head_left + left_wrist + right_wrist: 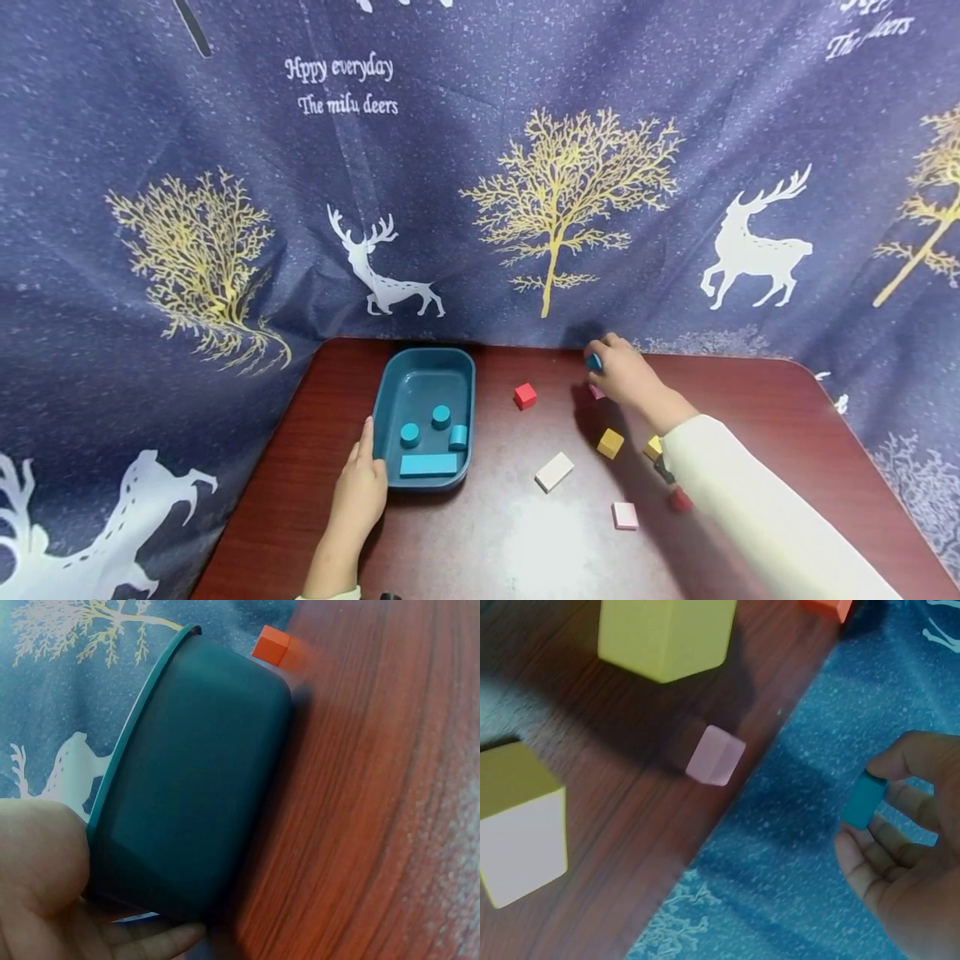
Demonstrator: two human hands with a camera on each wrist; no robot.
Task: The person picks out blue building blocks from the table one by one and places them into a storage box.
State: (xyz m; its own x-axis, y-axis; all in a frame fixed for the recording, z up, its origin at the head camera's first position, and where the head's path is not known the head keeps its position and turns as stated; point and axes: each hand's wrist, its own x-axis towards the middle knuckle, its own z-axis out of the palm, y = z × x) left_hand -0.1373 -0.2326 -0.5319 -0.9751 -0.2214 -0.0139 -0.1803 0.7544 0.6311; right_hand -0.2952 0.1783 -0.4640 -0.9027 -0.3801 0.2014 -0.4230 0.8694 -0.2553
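A deep teal plastic tub (468, 375) stands on the left of the table. My left hand (360, 492) lies against its near left corner, fingers stretched along the outer wall. In the left wrist view its thumb and fingers touch the tub (187, 772). Inside are two round teal blocks (441, 417), a teal cylinder (458, 437) on its side and a long teal block (428, 465). At the table's back edge, my right hand (622, 371) pinches a small teal block (865, 799) between thumb and fingers. Just below that hand sits a pink block (715, 756).
A red cube (525, 396) stands right of the tub. Nearer lie a cream block (554, 472), a pale pink block (625, 516) and a yellow cube (611, 443). Another yellow block (653, 448), a dark block (663, 469) and a red piece (681, 500) lie beside the right sleeve (750, 500).
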